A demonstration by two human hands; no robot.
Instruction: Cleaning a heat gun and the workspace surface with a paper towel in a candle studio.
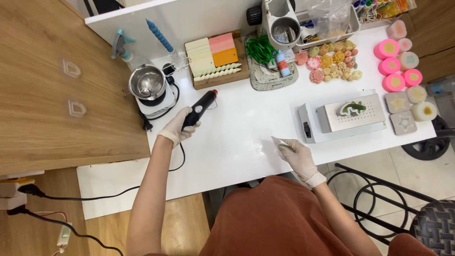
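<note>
My left hand [178, 127], in a pale glove, grips a black corded heat tool [201, 108] whose red tip points up and away over the white table [237, 137]. Its black cord runs down off the table's front edge. My right hand [296, 156], also gloved, rests near the front edge with the index finger stretched out to the left, touching the table top; nothing is visibly in it. A grey hot plate [350, 116] with a green and white wax shape on it stands to the right of that hand.
A steel pot [147, 83] sits on a small heater at the left. A wooden tray of wax blocks [218, 59], flower-shaped candles [332, 59], pink round moulds [395, 66], a spray bottle [124, 50] and a blue twisted candle [159, 35] line the back. A wooden panel [52, 85] stands left.
</note>
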